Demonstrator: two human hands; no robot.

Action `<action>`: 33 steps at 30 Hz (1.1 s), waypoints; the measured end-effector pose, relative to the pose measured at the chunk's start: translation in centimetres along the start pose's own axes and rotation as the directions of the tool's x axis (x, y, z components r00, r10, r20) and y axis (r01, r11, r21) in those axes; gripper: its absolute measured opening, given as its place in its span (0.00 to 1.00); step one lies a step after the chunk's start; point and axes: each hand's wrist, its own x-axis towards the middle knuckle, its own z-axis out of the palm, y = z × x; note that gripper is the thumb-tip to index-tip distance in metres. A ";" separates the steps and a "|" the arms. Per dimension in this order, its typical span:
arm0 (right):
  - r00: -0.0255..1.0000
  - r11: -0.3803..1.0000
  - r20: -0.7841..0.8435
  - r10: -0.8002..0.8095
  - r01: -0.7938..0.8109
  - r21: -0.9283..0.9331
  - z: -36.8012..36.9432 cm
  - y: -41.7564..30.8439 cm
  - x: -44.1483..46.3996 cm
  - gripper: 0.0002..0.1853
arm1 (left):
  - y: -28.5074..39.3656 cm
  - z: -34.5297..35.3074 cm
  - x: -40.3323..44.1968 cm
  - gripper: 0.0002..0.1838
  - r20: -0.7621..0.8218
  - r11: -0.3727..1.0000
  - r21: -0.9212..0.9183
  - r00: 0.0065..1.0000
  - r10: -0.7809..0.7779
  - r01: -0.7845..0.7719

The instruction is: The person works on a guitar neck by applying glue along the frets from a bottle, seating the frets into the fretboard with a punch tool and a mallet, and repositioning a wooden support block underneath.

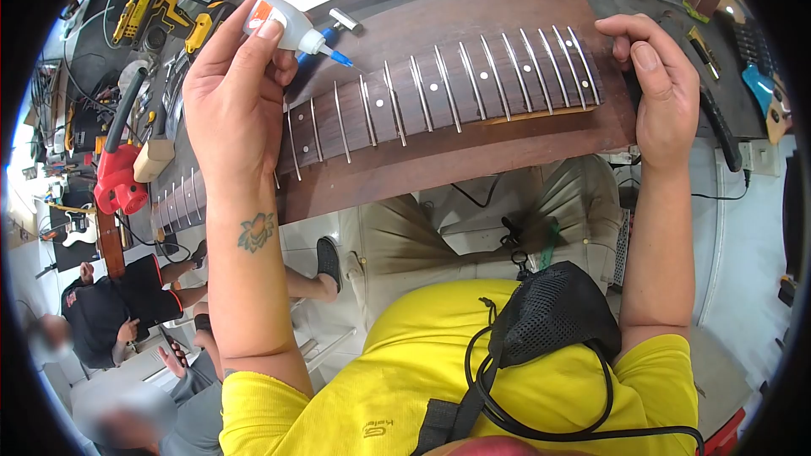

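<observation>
My left hand (235,76) is closed around a small white glue bottle (294,34). The bottle tilts to the right, and its blue nozzle tip (341,59) is just above the far edge of a dark guitar fretboard (465,89). Silvery fret wires (420,93) lie across the fretboard, their ends sticking out past its edges, and white dots mark its face. Beyond the fretboard's right end is my right hand (663,84), fingers loosely curled, thumb apart from the index finger, with nothing visible in it. A brown wooden board (524,13) lies beneath the fretboard.
A blue-handled hammer (345,21) lies behind the bottle. At left are a yellow drill (144,4), a red blower (122,177) and a wooden block (154,160). Two people (114,308) are at lower left. The brown board's near edge faces my lap.
</observation>
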 end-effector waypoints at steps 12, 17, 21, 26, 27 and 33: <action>1.000 0.999 0.015 0.002 -0.002 0.035 0.1 0.0 0.0 0.17 | -0.4 -0.7 0.3 0.21 0.007 1.000 0.030 1.000 0.000 0.000; 1.000 0.999 0.024 -0.002 0.001 0.040 0.0 0.1 0.0 0.17 | -0.5 -0.9 0.4 0.20 0.011 1.000 0.031 1.000 0.002 -0.002; 1.000 0.999 0.025 -0.002 0.001 0.034 0.0 0.1 0.0 0.17 | -0.4 -0.3 0.4 0.21 -0.033 1.000 0.008 0.999 0.009 -0.009; 1.000 0.999 0.029 0.009 -0.010 0.033 0.0 -0.1 0.0 0.18 | -0.4 -0.2 0.5 0.21 -0.070 1.000 0.013 0.998 0.006 -0.005; 1.000 0.999 0.030 0.007 -0.008 0.031 0.0 -0.1 0.1 0.18 | -0.4 -0.3 0.5 0.21 -0.069 1.000 0.014 0.998 0.007 -0.006; 0.999 0.999 0.035 0.008 -0.010 0.033 0.0 0.0 0.0 0.18 | -0.5 -0.4 0.6 0.21 -0.067 1.000 0.012 0.998 0.008 -0.007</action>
